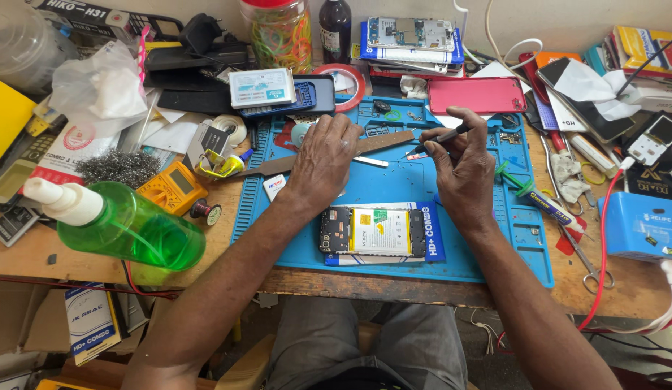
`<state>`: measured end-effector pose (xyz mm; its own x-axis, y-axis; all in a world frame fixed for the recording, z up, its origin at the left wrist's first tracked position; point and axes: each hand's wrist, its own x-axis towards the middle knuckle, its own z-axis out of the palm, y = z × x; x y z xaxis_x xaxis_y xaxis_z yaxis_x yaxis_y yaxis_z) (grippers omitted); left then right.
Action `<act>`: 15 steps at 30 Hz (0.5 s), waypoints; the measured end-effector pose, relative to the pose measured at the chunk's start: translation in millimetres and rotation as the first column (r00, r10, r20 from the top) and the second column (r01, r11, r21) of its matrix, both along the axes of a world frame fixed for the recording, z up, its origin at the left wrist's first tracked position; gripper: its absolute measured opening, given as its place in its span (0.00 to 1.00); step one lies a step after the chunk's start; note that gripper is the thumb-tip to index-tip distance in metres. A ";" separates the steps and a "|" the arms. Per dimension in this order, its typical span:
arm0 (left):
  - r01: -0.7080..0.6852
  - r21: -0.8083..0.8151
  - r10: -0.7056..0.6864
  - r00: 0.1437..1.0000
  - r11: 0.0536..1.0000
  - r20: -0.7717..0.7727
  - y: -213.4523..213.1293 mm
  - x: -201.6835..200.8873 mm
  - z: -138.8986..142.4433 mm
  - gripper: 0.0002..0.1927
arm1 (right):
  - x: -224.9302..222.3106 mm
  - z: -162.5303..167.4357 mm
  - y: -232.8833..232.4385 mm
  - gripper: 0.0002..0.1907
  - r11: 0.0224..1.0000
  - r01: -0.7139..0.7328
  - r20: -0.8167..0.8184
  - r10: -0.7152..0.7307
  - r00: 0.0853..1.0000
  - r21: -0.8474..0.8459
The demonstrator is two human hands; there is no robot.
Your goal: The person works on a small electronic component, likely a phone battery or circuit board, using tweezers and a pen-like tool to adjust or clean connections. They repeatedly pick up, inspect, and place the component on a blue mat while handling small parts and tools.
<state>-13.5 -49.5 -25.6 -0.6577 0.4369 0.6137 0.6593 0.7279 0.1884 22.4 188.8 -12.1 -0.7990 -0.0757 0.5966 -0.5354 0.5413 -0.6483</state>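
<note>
- On bench far left: green spray bottle (130,230) lying on its side, white nozzle pointing left; yellow multimeter (174,188) just behind it; white-and-red printed sheet (68,148) under steel wool.
- Below bench edge, left: white-and-blue carton (92,321) standing upright.
- Behind mat, left of centre: pale label on flat box (261,87), resting on dark blue case; jar of rubber bands (279,30) further back.
- On blue mat (393,180): left hand (323,162) palm down, fingers curled over something hidden; grasp cannot be told.
- Near front edge of mat: phone (372,232), back cover off, battery with yellow label exposed, lying on white-and-blue package (431,232); opened already, apparently untouched now, reassembly left.
- Right of centre: right hand (462,162) pinching dark tool (440,137), tip aimed left.
- Behind: red back cover (477,94) lying flat.
- Far right: blue box (643,225) with white cable; yellow carton (643,47) at back.
</note>
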 end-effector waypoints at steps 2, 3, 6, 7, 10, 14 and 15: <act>0.003 0.035 -0.003 1.000 0.999 -0.014 0.5 2.8 2.6 0.18 | -0.6 -1.1 -0.7 0.26 1.000 -0.002 -0.002 0.002 1.000 0.008; 0.006 0.052 -0.005 1.000 0.999 -0.018 1.1 4.6 4.0 0.17 | -0.6 -1.6 -1.4 0.26 1.000 -0.002 0.001 0.002 1.000 0.011; 0.026 0.077 -0.025 1.000 0.997 -0.018 -0.9 9.5 11.6 0.14 | -0.7 -0.1 -3.9 0.27 1.000 -0.008 0.014 0.008 1.000 0.009; 0.037 0.078 -0.036 0.999 0.996 -0.014 -1.2 11.5 14.7 0.13 | 0.9 1.5 -4.0 0.27 0.999 -0.014 0.021 0.015 1.000 -0.034; 0.100 0.098 -0.100 0.995 0.990 -0.009 -0.8 19.3 24.7 0.12 | 8.8 10.7 -0.2 0.26 0.986 -0.065 -0.003 0.065 0.998 -0.153; 0.360 0.055 -0.364 0.914 0.931 0.178 8.2 57.3 25.2 0.15 | 56.9 20.6 20.9 0.26 0.939 -0.070 0.043 0.089 0.995 -0.337; 0.441 0.020 -0.431 0.867 0.897 0.249 11.3 67.7 23.5 0.17 | 72.0 19.7 25.3 0.26 0.920 -0.044 0.076 0.080 0.994 -0.389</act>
